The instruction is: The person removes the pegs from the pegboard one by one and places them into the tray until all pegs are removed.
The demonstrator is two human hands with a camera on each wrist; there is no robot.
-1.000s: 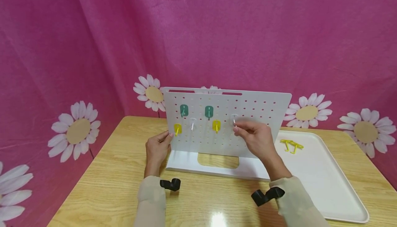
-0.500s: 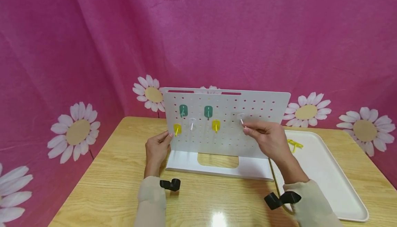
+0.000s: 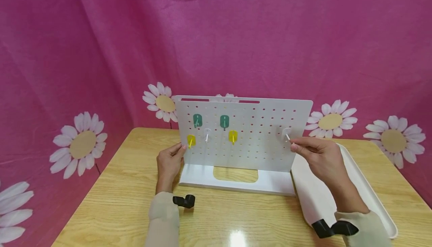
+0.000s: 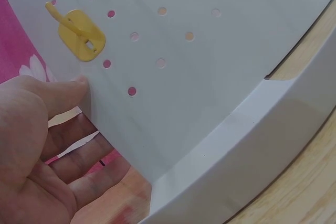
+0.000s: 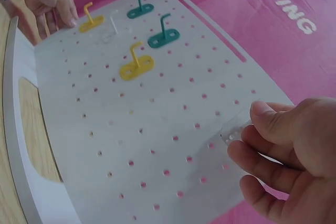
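A white pegboard (image 3: 249,153) stands upright on its bent base. At its left edge my left hand (image 3: 168,164) grips it, thumb on the front face and the other fingers behind, as the left wrist view shows. My right hand (image 3: 324,158) pinches a clear hook (image 3: 286,133) by its prong, the backplate up against the board's right side. Set in the board further left are a yellow hook (image 3: 191,141), another yellow hook (image 3: 233,137), a green hook (image 3: 197,121), a second green hook (image 3: 224,122) and another clear hook (image 3: 207,135).
A white tray (image 3: 368,190) lies right of the pegboard on the wooden table (image 3: 209,217), partly behind my right hand and forearm. A pink curtain (image 3: 236,36) with large daisies hangs close behind the board.
My right hand has moved the clear hook rightward across the board, from right of the middle to near the right edge. The yellow hooks in the tray are now hidden. My left hand stays put.
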